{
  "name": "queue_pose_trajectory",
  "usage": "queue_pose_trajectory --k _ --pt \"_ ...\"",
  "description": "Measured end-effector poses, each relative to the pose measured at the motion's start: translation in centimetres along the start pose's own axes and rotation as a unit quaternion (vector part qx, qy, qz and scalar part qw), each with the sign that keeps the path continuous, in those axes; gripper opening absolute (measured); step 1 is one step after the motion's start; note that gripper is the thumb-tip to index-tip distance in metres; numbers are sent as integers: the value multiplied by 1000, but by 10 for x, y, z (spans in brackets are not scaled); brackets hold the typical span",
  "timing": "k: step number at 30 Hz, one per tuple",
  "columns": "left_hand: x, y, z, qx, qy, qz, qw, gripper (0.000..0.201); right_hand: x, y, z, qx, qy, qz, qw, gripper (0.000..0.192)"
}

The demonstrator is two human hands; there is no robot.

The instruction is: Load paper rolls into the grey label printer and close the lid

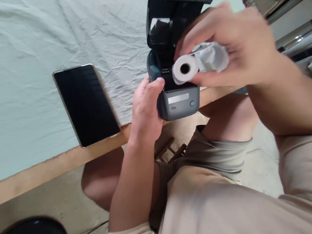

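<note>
Currently the right hand point(237, 46) pinches a small white paper roll point(186, 69), with crumpled wrapping behind it, just above the open bay of the dark grey plastic label printer point(178, 100). The left hand point(146, 110) grips the printer's left side at the desk point(53, 167) edge. A black smartphone point(85, 105) lies left of the left hand. Risk: the printer overhangs the edge and could tip if released. The bay interior is shadowed; the lid top is cut off.

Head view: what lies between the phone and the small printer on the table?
In the head view, only wrinkled pale cloth lies between the phone and the printer. Lower down, the left hand holds the printer's near side. The right hand holds a paper roll.
</note>
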State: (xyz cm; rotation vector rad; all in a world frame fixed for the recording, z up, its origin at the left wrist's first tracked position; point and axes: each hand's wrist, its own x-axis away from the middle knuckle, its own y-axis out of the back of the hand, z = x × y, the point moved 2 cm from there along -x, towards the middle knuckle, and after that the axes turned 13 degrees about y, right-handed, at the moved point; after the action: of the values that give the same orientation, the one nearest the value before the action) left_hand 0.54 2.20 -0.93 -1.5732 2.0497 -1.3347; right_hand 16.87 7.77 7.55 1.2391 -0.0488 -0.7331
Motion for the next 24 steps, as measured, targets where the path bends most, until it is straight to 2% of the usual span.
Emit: queue_pose_trajectory --k 2,4,7,11,13,16,18,21,24 --pt "0 0 0 -1 0 2 1000 9 4 5 9 35 -14 -36 999 33" --pt "0 0 1 -1 -7 5 1000 9 5 7 17 115 -35 -34 992 36" --pt "-2 2 3 -18 -26 7 999 7 -1 2 24 209 -76 26 975 39" --pt "-5 5 4 -39 -38 7 998 10 -12 -6 27 228 -137 107 958 33" --pt "-6 6 5 -37 -38 4 999 10 -12 -5 29 230 -128 112 958 34" --pt "-7 7 6 -30 -41 -2 999 12 -7 1 35 265 -91 66 958 42" --pt "-7 7 6 -35 -47 1 998 12 -5 3 39 298 -91 60 948 37" --pt "-8 8 7 -72 -54 -2 996 10 -9 0 41 331 -128 126 926 26" --pt "-9 10 8 -103 -64 -6 993 10 -14 -6 42 342 -164 174 909 29"
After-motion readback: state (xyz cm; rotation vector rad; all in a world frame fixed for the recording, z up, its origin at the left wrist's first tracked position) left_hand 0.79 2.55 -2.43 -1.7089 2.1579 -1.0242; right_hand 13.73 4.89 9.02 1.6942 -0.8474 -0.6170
